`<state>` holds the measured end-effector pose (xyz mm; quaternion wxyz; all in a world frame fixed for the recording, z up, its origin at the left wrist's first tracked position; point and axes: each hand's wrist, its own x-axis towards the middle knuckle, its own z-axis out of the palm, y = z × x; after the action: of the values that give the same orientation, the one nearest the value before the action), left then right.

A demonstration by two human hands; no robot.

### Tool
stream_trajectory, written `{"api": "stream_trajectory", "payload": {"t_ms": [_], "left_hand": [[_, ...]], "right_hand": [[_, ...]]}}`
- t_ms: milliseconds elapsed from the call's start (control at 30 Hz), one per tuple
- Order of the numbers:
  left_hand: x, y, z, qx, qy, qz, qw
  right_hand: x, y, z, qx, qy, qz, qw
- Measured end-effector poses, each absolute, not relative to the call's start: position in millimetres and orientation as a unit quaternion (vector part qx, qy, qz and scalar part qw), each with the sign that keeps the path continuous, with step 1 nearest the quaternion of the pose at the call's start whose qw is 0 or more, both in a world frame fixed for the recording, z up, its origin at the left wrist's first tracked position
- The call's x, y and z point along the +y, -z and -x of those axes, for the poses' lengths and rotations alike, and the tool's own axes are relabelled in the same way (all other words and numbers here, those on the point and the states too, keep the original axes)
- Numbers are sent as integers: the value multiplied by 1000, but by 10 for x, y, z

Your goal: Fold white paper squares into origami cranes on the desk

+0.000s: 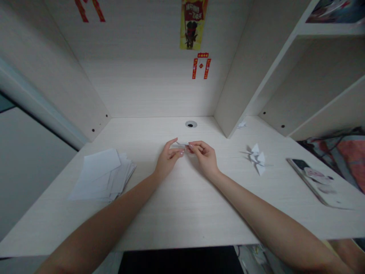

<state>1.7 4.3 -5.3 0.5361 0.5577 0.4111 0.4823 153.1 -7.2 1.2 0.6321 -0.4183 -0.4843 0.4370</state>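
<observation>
A small folded piece of white paper is held between my two hands above the middle of the desk. My left hand pinches its left side, with the index finger stretched along the far edge. From the right, my right hand grips the other end between thumb and fingers. Most of the paper is hidden by the fingers, so its exact fold cannot be made out. White folded paper cranes lie grouped on the desk to the right. Left of my hands rests a loose stack of white paper sheets.
The pale wooden desk has a round cable hole near the back panel. A phone in a decorated case lies at the right. An upright divider stands at the back right, with patterned cloth beyond the phone.
</observation>
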Motion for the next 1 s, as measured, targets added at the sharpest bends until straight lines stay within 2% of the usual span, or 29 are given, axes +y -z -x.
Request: {"api": "stream_trajectory", "payload": {"t_ms": [800,1000], "left_hand": [[31,-7,-15,434,-506,-565,487],[59,36,-17,417,-504,-555,514]], "right_hand": [[-44,79,-1575,-584,-378,444,565],[-9,97,-1593,-571,-361,458,577]]}}
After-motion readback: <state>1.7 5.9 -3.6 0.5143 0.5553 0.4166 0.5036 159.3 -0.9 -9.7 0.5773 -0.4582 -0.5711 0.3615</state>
